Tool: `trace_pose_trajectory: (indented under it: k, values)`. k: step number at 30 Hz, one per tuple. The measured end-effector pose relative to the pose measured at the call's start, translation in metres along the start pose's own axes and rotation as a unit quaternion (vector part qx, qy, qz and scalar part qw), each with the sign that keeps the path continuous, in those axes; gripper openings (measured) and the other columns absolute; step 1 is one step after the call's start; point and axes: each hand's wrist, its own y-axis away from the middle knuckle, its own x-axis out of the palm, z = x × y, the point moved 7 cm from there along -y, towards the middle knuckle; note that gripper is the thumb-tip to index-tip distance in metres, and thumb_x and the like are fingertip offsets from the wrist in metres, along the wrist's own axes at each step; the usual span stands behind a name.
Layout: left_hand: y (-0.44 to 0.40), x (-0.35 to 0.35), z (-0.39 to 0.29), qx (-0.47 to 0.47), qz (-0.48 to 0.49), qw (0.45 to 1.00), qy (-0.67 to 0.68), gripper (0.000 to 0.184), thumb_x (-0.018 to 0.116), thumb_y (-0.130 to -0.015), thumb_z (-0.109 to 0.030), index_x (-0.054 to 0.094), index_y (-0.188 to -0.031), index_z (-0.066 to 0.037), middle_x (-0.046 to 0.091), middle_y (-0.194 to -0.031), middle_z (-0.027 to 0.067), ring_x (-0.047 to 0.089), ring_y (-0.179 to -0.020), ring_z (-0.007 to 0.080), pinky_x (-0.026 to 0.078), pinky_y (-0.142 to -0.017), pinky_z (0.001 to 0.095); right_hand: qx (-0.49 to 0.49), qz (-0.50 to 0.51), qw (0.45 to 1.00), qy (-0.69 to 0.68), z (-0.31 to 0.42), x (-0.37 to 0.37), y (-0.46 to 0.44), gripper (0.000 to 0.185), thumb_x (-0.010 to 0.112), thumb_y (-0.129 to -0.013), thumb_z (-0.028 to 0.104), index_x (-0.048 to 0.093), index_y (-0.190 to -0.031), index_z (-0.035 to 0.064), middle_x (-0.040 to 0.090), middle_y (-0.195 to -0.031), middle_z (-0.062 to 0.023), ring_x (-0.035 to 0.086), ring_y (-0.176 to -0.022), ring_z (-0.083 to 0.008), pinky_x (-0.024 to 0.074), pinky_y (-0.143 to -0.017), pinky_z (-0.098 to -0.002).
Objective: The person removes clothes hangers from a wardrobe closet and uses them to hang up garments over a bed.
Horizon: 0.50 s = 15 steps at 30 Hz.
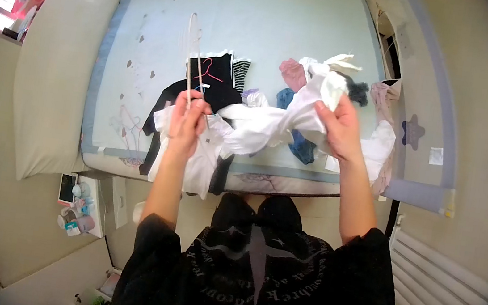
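My left hand (188,121) is closed round a thin light-coloured hanger (194,45), which points away from me over the bed. Bunched white cloth (269,128) stretches across the middle, and my right hand (342,129) grips its right end, raised above the bed. Under my left hand lies a white top (196,158), partly over a black garment (171,95). A pink hanger (208,72) rests on black cloth just beyond.
Several small bundles lie on the bed (263,18), among them a pink one (293,74) and a blue one (302,148). A long pillow (63,64) is at the left. A radiator (437,286) stands at the lower right.
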Motion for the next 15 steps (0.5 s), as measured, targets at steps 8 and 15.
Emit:
trace_pose_trajectory:
  k: [8,15]
  values:
    - [0.025,0.136,0.034,-0.076,0.070,0.995,0.014,0.026,0.068,-0.096,-0.017,0.049,-0.113,-0.016,0.067,-0.103,0.0027,0.064,-0.077,0.0114,0.032,-0.046,0.0174,-0.001,0.130,0.987,0.094,-0.010,0.050,0.002,0.075,0.052,-0.082,-0.010,0.035,-0.154,0.0043,0.047,-0.149,-0.0168,0.045,-0.137,-0.0182,0.0362,-0.111,-0.0306]
    - [0.021,0.156,0.058,-0.144,0.081,0.984,0.072,0.042,0.076,-0.087,-0.009,0.050,-0.119,-0.017,0.064,-0.107,-0.0015,0.054,-0.071,0.0009,0.030,-0.048,0.0156,0.059,0.095,0.988,0.105,-0.028,0.024,0.018,0.064,0.049,-0.086,-0.010,0.035,-0.146,0.0078,0.061,-0.128,-0.0117,0.059,-0.118,-0.0151,0.0463,-0.099,-0.0321]
